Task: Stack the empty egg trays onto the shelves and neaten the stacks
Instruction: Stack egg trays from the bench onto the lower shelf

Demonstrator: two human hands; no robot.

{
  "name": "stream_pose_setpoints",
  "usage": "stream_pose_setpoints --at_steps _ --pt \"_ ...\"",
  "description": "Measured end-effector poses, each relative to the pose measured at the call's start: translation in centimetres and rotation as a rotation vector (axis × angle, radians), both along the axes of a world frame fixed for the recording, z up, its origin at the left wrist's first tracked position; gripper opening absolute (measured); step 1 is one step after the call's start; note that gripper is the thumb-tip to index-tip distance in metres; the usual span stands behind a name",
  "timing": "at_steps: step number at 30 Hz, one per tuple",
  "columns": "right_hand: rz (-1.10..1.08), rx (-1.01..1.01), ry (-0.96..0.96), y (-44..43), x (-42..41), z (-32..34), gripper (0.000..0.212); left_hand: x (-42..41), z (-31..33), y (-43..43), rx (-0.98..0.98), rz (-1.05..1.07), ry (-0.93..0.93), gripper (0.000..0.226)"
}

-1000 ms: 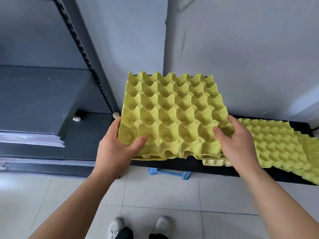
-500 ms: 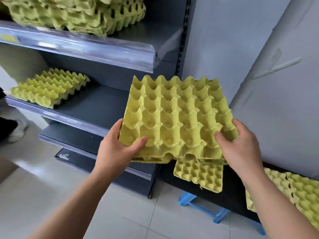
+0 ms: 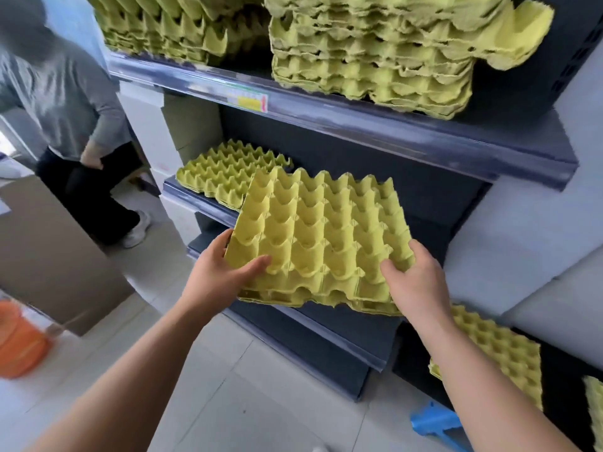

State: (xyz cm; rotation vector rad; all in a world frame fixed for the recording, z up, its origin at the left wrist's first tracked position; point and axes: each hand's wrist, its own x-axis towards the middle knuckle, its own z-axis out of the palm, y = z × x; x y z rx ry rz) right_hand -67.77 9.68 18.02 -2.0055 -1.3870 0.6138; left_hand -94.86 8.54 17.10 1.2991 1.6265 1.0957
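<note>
Egg trays (image 3: pixel 321 236) tilted, near middle shelf (image 3: pixel 197 203) front edge | left hand (image 3: pixel 225 278) grips their near-left corner, thumb on top | right hand (image 3: pixel 414 283) grips near-right corner likewise

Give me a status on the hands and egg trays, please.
Gripping held trays: left hand, right hand. At middle shelf, not down. On shelf's left, low stack.
</note>
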Motion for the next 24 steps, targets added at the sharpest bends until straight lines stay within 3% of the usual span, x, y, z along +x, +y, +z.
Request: stream_pose_setpoints --at_steps 4,16,24 --pt "0.053 0.026 0.008 4.6 -5.0 -0.7 0.066 -5.1 -0.5 3.7 -0.013 0.040 -0.021 0.047" --pt "0.138 0.033 0.015 18.4 -16.6 -3.2 0.072 -17.1 -2.2 17.2 -0.044 0.076 -0.058 0.081" --pt "0.100 0.022 -0.023 24.0 -23.2 -5.3 0.075 -24.1 -4.9 26.4 -0.068 -0.017 -0.141 0.085"
